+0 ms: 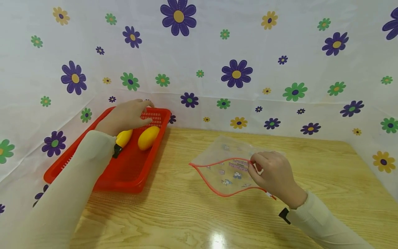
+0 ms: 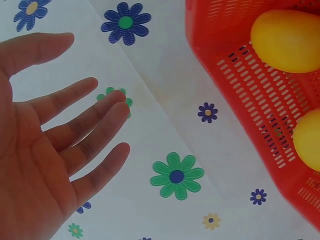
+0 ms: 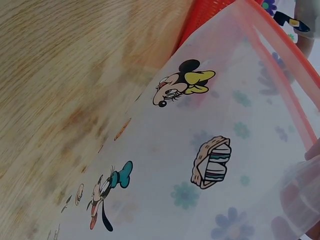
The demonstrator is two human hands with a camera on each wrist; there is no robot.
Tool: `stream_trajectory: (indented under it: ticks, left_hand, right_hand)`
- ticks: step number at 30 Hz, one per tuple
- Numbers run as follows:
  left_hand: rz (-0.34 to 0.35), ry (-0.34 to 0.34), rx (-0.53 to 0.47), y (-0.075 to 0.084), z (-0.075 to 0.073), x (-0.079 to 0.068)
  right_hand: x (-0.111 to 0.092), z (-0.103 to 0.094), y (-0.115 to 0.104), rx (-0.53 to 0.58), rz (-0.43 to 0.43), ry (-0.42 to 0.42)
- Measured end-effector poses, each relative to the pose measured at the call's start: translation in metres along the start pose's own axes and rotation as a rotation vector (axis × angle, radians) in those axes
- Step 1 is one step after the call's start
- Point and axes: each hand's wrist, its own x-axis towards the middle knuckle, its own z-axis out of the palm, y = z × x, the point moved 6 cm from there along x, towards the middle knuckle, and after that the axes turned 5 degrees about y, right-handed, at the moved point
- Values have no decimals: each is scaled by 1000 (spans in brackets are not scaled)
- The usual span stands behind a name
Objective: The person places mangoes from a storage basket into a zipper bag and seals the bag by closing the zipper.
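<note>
My left hand hovers over the far part of a red plastic basket, its fingers loosely extended and holding nothing. In the left wrist view the palm of that hand shows with spread fingers. Two smooth yellow fruits, mango-like in shape, lie in the basket; one fruit is by the right wall, the other fruit partly behind my wrist. My right hand pinches the rim of a clear zipper bag with red edging and cartoon prints. The bag's mouth gapes toward me.
A light wood-grain table carries the basket on the left and the bag at centre right. White cloth with printed flowers hangs behind the table and along its sides. A black piece sits at my right cuff.
</note>
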Motion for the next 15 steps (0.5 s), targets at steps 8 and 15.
stream_trajectory:
  ticks: [8,15]
  left_hand:
    - [-40,-34,-20,-17,14,9]
    - [-55,-29,-33,-36,30,16]
  right_hand:
    - [1,0,0,7,-4,4]
    - [0,0,0,5,-7,5]
